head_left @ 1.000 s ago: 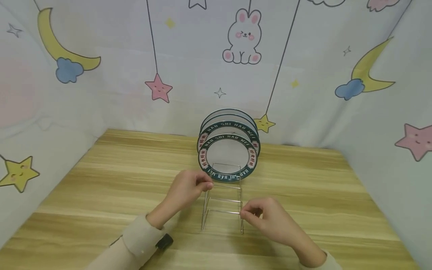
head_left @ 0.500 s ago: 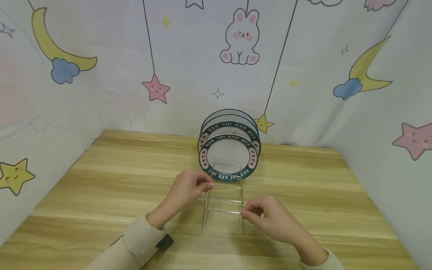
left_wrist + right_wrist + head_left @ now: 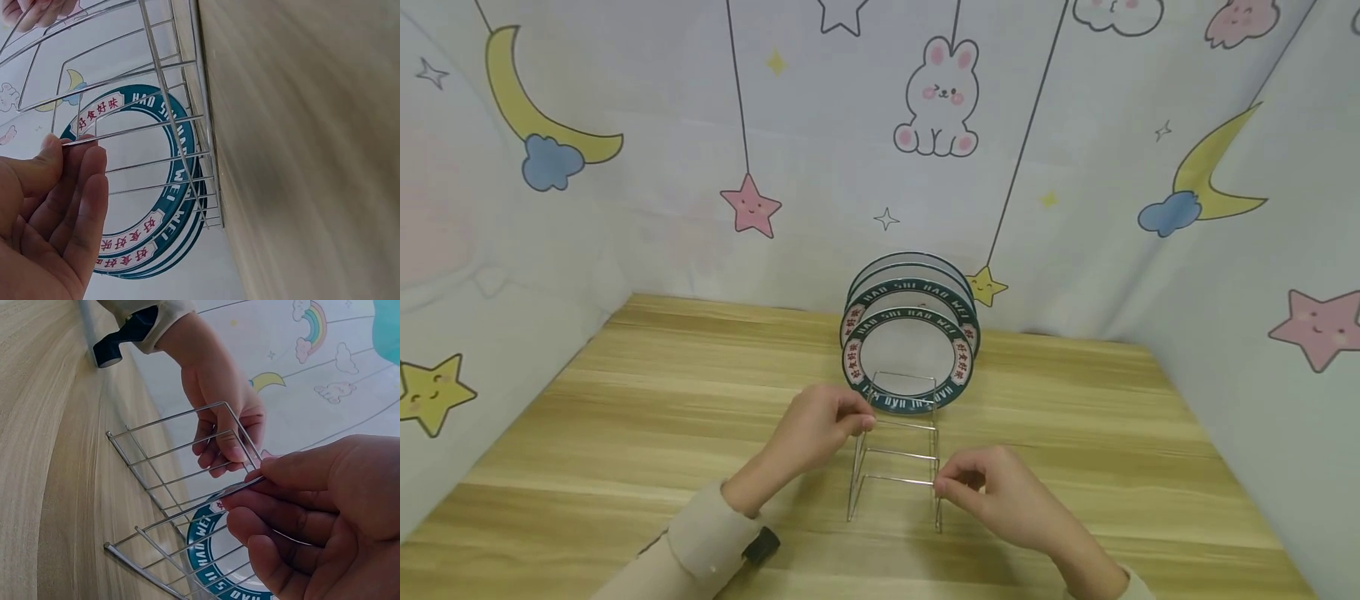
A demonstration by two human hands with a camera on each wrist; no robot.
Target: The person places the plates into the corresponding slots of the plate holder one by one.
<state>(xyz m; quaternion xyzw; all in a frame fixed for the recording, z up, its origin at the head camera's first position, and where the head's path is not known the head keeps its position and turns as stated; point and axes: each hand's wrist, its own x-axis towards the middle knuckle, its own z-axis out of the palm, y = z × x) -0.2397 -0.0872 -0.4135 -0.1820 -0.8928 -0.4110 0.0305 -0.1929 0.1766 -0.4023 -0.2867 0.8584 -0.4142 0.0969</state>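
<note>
A silver wire dish rack (image 3: 901, 454) stands on the wooden table, several plates upright in its far part. The front plate (image 3: 906, 354) is white with a dark green lettered rim. At the rack's left side, my left hand (image 3: 820, 429) pinches a wire between thumb and fingers; the left wrist view shows the fingertips of this hand (image 3: 53, 212) on it. Nearer to me, my right hand (image 3: 1003, 500) pinches a front wire corner at the right side. In the right wrist view the right hand (image 3: 306, 506) holds the bent wire between thumb and forefinger. The near slots hold no plates.
Wood-grained table (image 3: 700, 367) surrounds the rack. Behind and beside it hang white cloth walls (image 3: 820, 150) printed with moons, stars and a rabbit. A black strap piece (image 3: 762, 546) shows at the left cuff.
The head view has tilted slightly, so everything sits a little lower in it. Both hands keep their hold on the rack, and the plates stay where they were.
</note>
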